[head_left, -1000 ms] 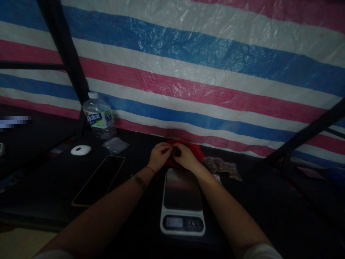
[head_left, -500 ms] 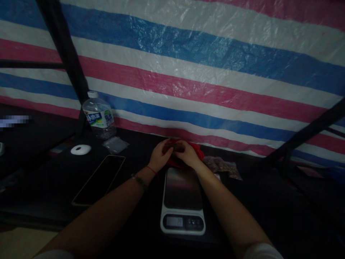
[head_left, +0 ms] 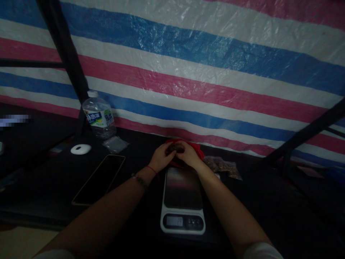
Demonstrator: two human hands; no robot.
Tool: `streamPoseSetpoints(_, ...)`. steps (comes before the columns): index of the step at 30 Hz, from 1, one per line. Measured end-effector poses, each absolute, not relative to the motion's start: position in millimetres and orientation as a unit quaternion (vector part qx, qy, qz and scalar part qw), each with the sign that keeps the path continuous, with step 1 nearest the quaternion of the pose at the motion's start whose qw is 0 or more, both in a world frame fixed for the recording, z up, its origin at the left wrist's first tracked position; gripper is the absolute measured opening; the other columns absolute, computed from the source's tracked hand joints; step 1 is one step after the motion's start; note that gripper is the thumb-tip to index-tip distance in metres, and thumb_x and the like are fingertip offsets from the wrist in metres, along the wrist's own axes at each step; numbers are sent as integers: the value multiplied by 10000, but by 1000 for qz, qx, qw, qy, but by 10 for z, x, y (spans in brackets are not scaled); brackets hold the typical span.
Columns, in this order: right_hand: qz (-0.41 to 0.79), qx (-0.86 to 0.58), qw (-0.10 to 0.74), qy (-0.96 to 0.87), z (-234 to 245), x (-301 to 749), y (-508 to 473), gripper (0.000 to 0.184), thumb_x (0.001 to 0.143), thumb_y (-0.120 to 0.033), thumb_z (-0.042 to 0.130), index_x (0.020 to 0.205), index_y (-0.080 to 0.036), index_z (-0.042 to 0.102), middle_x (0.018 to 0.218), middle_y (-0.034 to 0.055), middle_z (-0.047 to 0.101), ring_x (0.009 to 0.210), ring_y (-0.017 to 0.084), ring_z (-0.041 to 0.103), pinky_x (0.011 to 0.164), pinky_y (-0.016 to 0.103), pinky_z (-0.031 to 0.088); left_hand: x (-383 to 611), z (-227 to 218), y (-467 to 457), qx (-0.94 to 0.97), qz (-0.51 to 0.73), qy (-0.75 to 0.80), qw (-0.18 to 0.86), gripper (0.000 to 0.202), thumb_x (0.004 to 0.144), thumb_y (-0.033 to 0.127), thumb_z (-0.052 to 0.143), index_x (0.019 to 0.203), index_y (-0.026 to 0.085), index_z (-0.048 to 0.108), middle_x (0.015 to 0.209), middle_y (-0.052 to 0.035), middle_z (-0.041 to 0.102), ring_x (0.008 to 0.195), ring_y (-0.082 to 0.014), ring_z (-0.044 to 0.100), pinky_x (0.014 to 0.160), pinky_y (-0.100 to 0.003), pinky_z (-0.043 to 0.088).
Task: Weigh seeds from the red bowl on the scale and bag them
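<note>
My left hand (head_left: 161,156) and my right hand (head_left: 188,154) meet behind the scale, thumbs nearly touching and fingers curled inward. Between them shows a dark brown, lumpy mass (head_left: 175,148); whether it lies loose or in a small bag I cannot tell. Beneath and behind both hands spreads a crumpled red bag (head_left: 199,151), partly covered by them. A white kitchen scale (head_left: 183,194) with a dark metal plate lies between my forearms, its plate bare and its display lit. Clear bags of brown bits (head_left: 222,166) rest to the right of my right hand.
To the left are a phone (head_left: 99,180), a white oval object (head_left: 81,149), a flat clear plastic bag (head_left: 116,144) and a clear bottle (head_left: 98,115). Behind the black table hangs a striped plastic sheet (head_left: 172,82). Dark frame bars (head_left: 64,54) stand at both sides.
My thumbs have come closer together and my fingers have spread a little around the brown mass, so more of it shows. The scale and the other things have stayed put.
</note>
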State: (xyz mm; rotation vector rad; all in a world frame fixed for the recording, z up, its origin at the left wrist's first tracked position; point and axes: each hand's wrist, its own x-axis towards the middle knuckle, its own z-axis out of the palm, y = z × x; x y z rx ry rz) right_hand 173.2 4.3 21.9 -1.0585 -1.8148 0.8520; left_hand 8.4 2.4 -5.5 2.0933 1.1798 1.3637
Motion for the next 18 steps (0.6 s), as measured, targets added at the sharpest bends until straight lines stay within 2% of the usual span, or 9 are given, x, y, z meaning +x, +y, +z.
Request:
streamPoseSetpoints(4,301,-453,380,-748,278,1827,44,425,698,-39,556,1102,-169,570,1076,81,664,971,167,638,884,332,493,66,-63,58,689,526,458,197,357,783,300,622,1114,167,617,1067,-94,671,972,-210,641,897,-377,520)
streamPoseSetpoints(7,207,-479,278,-806,254,1888,44,376,694,-64,601,1056,-162,632,1087,102,663,991,210,621,914,375,467,64,-87,74,669,549,463,191,342,779,297,629,1096,168,615,1062,-94,671,989,-215,635,923,-394,507)
streamPoseSetpoints(10,168,-461,201,-848,190,1895,44,306,685,-79,641,975,-166,684,1039,102,681,978,228,619,916,375,457,76,-97,64,689,534,458,174,344,767,272,633,1095,170,610,1067,-93,666,1006,-222,626,932,-403,501)
streamPoseSetpoints(18,111,-455,194,-862,239,1930,79,305,661,16,581,807,-207,729,883,55,717,874,219,642,856,341,469,95,-55,32,733,480,461,137,316,755,259,629,1056,166,623,1030,-89,666,969,-224,630,894,-383,516)
